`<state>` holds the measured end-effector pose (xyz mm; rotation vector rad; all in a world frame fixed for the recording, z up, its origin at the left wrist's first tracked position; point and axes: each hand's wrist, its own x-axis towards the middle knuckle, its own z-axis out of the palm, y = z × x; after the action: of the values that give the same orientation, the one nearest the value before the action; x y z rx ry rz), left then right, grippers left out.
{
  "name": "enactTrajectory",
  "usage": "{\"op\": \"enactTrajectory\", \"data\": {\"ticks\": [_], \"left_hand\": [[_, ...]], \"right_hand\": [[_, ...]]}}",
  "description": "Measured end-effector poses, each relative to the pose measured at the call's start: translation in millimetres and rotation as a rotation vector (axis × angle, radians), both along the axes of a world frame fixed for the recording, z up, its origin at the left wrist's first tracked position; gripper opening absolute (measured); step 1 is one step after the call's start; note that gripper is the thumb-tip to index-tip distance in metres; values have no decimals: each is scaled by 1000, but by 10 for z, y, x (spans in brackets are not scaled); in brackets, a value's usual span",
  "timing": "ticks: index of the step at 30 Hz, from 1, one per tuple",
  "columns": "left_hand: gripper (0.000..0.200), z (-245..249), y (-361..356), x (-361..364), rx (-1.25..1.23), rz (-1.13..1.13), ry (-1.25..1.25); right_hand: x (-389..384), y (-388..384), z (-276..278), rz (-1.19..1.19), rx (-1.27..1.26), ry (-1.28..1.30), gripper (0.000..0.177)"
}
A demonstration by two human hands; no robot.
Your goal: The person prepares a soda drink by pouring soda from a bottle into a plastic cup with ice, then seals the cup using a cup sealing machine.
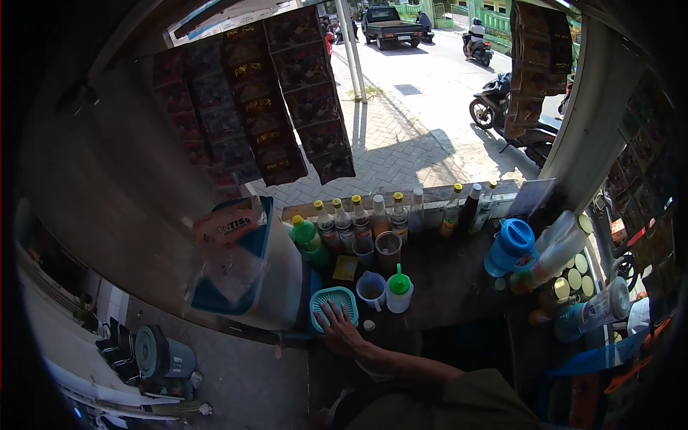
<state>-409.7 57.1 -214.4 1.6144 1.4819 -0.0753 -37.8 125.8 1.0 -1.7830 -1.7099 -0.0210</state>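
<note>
My right hand (340, 335) reaches in from the lower right, palm down. Its fingers are spread over a small turquoise ribbed basket (349, 295) at the near left of the dark counter; whether it grips anything inside is not visible. Just right of the basket stand a clear measuring jug (371, 289) with brownish liquid and a white squeeze bottle (398, 298) with a green top. A small white cap (369, 325) lies in front of them. Behind the basket is a yellow packet (345, 268). My left hand cannot be made out in the dark lower area.
Several bottles (356, 222) line the back ledge. A large cooler box (276, 287) stands left, a blue pitcher (510, 247) and plastic cups (559, 251) right. Sachet strips (265, 129) hang above. Outside, a parked motorbike (494, 107) and a pickup truck (390, 29) are on the street.
</note>
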Motion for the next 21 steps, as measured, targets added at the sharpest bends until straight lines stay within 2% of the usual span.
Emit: {"op": "enactTrajectory", "data": {"ticks": [2, 3, 4, 6, 7, 9, 10, 12, 13, 15, 16, 17, 18, 20, 21], "left_hand": [[45, -153, -104, -98, 57, -77, 108], [46, -206, -149, -110, 69, -83, 148], [47, -223, -197, -120, 76, -84, 184], [51, -219, -230, -75, 36, 49, 209], [52, -245, -241, -50, 59, 22, 316], [54, -128, -397, -113, 57, -8, 446], [51, -35, -444, -58, 24, 113, 322], [48, 70, -476, -22, -7, 230, 199], [51, -115, -425, -131, 146, 140, 27], [55, -57, -419, -144, 298, 60, -145], [42, 168, -317, -37, 67, 146, 57], [32, 449, -220, 116, -166, 230, 257], [32, 484, -181, 132, -163, 232, 255], [27, 519, -32, 219, -228, 397, -28], [27, 527, 64, 273, -224, 401, -38]], "right_hand": [[43, -376, 121, 89, 78, 170, 46], [26, -505, -57, 93, 16, 202, 37], [29, -600, -164, 117, 6, 204, 37], [65, -703, -346, 193, -449, 332, 37], [80, -698, -457, 192, -451, 296, 40], [146, -604, -533, 263, -488, 438, 48], [196, -543, -465, 251, -506, 454, 52], [208, -376, -746, 228, -446, 394, 54], [213, -293, -836, 206, -372, 327, 57], [221, -269, -682, 162, -447, 314, 58], [215, -254, -609, 110, -517, 299, 59], [173, -241, -787, 67, -315, 243, 60], [146, -253, -871, 69, -311, 241, 60], [178, -249, -907, 97, -165, 111, 58], [190, -291, -932, 102, -161, 102, 58]]}}
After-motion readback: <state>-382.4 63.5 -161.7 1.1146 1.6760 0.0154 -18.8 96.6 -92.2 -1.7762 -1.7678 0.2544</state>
